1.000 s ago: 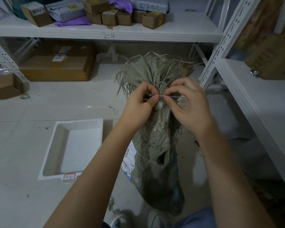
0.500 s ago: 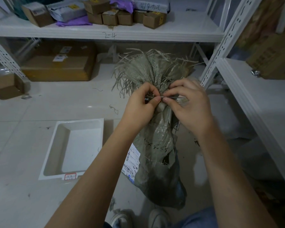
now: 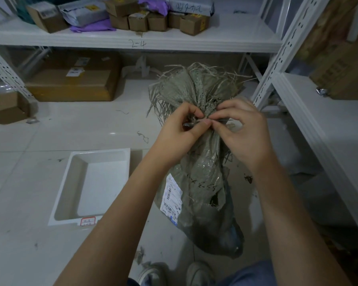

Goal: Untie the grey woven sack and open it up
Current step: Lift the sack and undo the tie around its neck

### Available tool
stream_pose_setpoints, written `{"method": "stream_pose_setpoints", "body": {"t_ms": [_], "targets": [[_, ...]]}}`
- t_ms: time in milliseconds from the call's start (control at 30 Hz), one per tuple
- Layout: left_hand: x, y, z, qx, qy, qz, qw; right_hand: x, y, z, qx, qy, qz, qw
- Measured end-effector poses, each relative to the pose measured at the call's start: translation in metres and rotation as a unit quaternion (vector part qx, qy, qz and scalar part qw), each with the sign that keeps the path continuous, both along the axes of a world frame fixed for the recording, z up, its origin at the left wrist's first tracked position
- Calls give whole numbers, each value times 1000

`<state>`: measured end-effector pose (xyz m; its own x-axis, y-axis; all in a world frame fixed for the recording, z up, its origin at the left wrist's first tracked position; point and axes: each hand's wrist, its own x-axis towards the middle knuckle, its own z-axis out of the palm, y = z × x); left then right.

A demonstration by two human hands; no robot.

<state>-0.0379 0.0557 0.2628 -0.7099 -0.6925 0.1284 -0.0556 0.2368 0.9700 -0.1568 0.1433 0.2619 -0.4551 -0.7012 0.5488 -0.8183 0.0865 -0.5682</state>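
A grey woven sack [image 3: 203, 178] stands upright on the floor before me, its frayed top [image 3: 196, 83] fanned out above a cinched neck. A white shipping label [image 3: 171, 200] is stuck to its left side. My left hand [image 3: 181, 131] and my right hand [image 3: 243, 133] meet at the neck, thumbs and forefingers pinching the thin tie [image 3: 225, 120] wound around it. The knot itself is hidden behind my fingers.
A white shallow tray [image 3: 68, 195] lies on the floor to the left. White metal shelving [image 3: 132, 41] with small cartons spans the back, and a second rack [image 3: 310, 112] runs close along the right. A large cardboard box [image 3: 70, 83] sits under the back shelf. My shoes [image 3: 174, 273] are below.
My fingertips have closed in on each other at the neck, and the sack's top has tilted slightly. The tie is still wound on.
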Motion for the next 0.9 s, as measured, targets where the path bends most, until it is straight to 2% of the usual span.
{"method": "stream_pose_setpoints", "body": {"t_ms": [133, 400, 733, 900], "targets": [[0, 0, 0, -35, -16, 25, 999, 2, -2, 0, 11, 0, 3, 1000], [-3, -1, -5, -67, -21, 16, 997, 0, -1, -3, 21, -15, 4, 1000], [-3, 2, 0, 10, -6, 9, 1000, -3, 2, -1, 2, -34, -1, 999], [-3, 3, -1, -14, -6, 21, 1000, 0, 0, -1, 14, -18, 3, 1000]]}}
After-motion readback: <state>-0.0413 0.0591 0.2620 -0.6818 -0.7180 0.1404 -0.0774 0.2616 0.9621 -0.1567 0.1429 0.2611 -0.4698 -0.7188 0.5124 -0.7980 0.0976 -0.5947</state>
